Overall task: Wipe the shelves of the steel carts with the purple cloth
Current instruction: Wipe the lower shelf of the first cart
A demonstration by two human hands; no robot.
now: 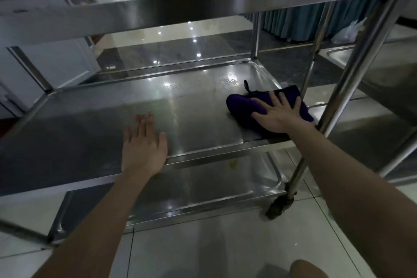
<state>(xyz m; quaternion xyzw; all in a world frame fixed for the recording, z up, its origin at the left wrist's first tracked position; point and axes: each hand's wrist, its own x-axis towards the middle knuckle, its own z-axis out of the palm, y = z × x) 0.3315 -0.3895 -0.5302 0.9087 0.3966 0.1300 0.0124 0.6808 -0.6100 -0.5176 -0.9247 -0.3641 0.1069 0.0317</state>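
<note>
the right hand (278,115) lies spread flat on the cloth (244,108), soft and limp; press it with the palm. the left hand (144,144) rests open and empty on the shelf (90,124).

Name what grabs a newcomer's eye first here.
The purple cloth at the right end of the middle shelf, pressed flat under the right hand. The left hand lies open on the shelf's front edge. A yellowish stain marks the far right corner.

purple cloth (252,106): deep purple, black trim; middle shelf (112,124): silver-grey steel; floor tiles (214,244): white
</note>
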